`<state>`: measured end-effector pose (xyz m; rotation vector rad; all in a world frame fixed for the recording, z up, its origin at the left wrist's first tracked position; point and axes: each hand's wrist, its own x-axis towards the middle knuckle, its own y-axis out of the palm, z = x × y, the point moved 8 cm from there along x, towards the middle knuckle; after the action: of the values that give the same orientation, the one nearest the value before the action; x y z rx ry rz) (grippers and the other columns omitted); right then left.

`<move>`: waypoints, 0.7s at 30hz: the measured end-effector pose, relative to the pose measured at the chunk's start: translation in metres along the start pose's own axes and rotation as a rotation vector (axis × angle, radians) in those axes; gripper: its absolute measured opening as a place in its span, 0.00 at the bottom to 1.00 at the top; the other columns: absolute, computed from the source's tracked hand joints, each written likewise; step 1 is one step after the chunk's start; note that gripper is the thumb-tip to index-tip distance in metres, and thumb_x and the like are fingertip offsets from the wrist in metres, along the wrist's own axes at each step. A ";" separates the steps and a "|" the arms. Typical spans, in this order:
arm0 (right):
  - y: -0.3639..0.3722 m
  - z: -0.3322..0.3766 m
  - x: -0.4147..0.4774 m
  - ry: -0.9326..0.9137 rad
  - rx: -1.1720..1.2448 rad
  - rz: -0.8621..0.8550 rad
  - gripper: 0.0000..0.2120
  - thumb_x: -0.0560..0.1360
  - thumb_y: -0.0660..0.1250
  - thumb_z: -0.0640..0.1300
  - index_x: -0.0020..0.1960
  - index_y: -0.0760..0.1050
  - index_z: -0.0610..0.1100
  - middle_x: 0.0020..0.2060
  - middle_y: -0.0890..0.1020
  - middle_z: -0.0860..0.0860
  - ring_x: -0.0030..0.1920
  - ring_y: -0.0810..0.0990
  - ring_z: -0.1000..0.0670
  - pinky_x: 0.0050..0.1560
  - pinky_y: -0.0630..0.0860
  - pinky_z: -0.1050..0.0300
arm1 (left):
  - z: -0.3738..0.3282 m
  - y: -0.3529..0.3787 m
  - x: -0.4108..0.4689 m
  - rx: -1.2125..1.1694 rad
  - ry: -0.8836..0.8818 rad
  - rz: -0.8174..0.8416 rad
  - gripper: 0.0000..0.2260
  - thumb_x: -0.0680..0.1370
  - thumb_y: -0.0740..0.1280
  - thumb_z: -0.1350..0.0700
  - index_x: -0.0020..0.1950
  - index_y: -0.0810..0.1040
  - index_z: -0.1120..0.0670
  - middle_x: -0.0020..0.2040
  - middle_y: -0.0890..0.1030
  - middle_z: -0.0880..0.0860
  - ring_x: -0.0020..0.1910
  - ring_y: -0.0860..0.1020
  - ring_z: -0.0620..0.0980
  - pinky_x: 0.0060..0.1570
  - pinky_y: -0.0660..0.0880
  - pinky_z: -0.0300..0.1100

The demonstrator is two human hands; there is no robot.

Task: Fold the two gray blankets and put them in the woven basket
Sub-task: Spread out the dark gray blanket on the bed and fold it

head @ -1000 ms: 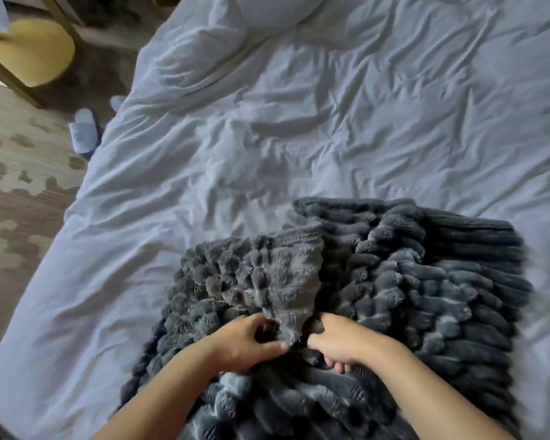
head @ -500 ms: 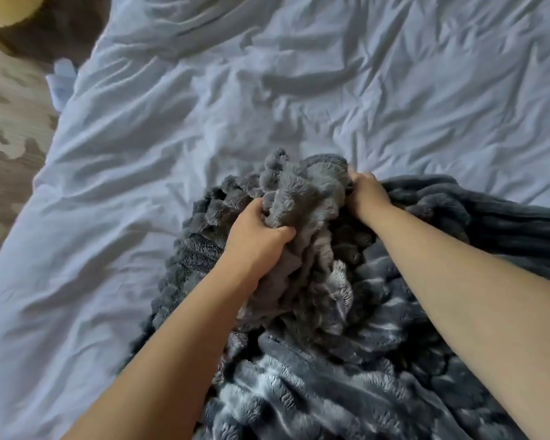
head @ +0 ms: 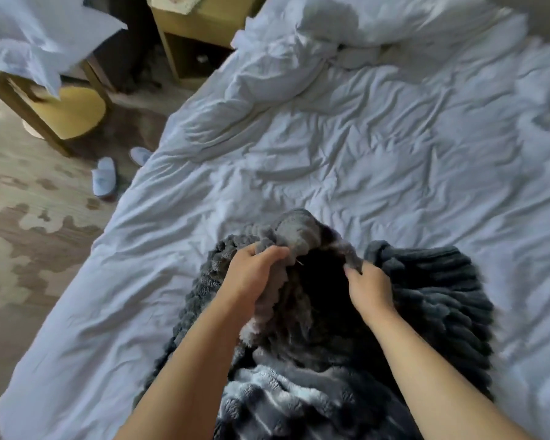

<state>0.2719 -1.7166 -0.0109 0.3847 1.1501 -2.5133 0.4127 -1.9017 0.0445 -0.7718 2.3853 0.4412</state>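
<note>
Both hands, left (head: 251, 274) and right (head: 370, 289), are pinching the plush, ribbed gray blanket (head: 426, 312), grips closed tight, over the wrinkled bed (head: 331, 154).

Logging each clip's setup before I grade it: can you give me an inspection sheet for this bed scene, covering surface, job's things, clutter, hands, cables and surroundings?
Surface: white duvet, heavily wrinkled throughout.
Job's things: gray blanket bunched on the duvet's near side; whether it is one blanket or two cannot be told; woven basket not in view.
Clutter: crumpled white bedding at the duvet's far end.
Grippers: left hand grips a raised fold of the blanket; right hand pinches the same fold's edge.
Cables: nothing seen.
Surroundings: slippers on the patterned floor; chair with white linen on it; nightstand.
</note>
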 end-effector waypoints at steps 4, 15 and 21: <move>-0.106 0.084 -0.060 -0.288 0.066 -0.219 0.16 0.78 0.60 0.43 0.33 0.73 0.52 0.30 0.75 0.52 0.53 0.74 0.46 0.71 0.63 0.43 | -0.051 0.014 -0.038 -0.119 0.170 0.030 0.16 0.70 0.59 0.69 0.47 0.80 0.53 0.37 0.81 0.58 0.33 0.79 0.54 0.31 0.75 0.42; -0.205 0.191 -0.168 -0.493 0.850 0.358 0.15 0.68 0.74 0.38 0.54 0.81 0.45 0.47 0.86 0.48 0.47 0.85 0.48 0.49 0.81 0.52 | -0.187 0.117 -0.156 -0.344 0.413 0.451 0.16 0.63 0.66 0.62 0.47 0.83 0.66 0.47 0.82 0.67 0.44 0.83 0.61 0.44 0.81 0.54; -0.228 0.190 -0.173 -0.549 0.487 0.027 0.08 0.70 0.74 0.39 0.46 0.84 0.49 0.41 0.87 0.54 0.44 0.85 0.55 0.46 0.80 0.61 | -0.206 0.150 -0.184 -0.059 0.389 0.709 0.19 0.69 0.69 0.48 0.49 0.83 0.62 0.48 0.82 0.63 0.47 0.82 0.58 0.52 0.77 0.50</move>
<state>0.3131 -1.6891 0.3290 -0.1753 0.3243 -2.6080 0.3530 -1.8038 0.3370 0.0084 2.9937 0.6896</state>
